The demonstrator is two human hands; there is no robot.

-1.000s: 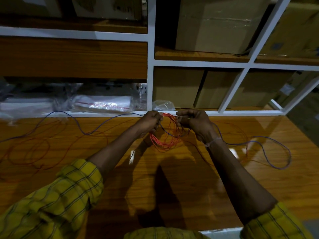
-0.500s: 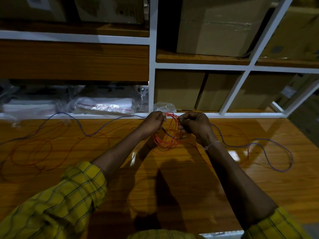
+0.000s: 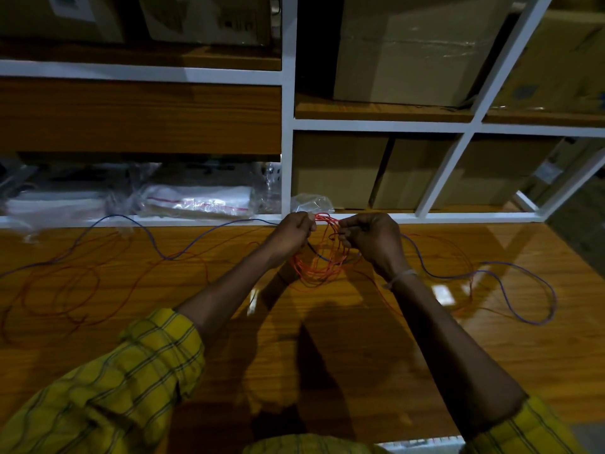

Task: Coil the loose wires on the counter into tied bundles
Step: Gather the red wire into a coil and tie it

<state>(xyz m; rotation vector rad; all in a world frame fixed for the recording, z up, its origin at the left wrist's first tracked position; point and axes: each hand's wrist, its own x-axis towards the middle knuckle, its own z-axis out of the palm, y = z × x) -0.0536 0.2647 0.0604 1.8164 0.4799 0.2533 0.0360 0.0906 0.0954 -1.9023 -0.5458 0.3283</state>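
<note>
A coil of thin red wire hangs between my two hands near the back edge of the wooden counter. My left hand grips the coil's upper left side. My right hand pinches the coil's right side with closed fingers. A long purple wire runs across the counter from the far left, passes behind the coil and loops at the right. Loose red wire lies in wide loops on the left, and more red wire trails on the right.
White-framed shelves rise behind the counter, holding cardboard boxes. Clear plastic bags lie in the lowest left shelf, and a small bag sits just behind my hands. The counter's near edge is at the bottom.
Both hands stay at the coil and have shifted only slightly; my right hand's fingers work at the coil's right side. The camera view has tilted a little.
</note>
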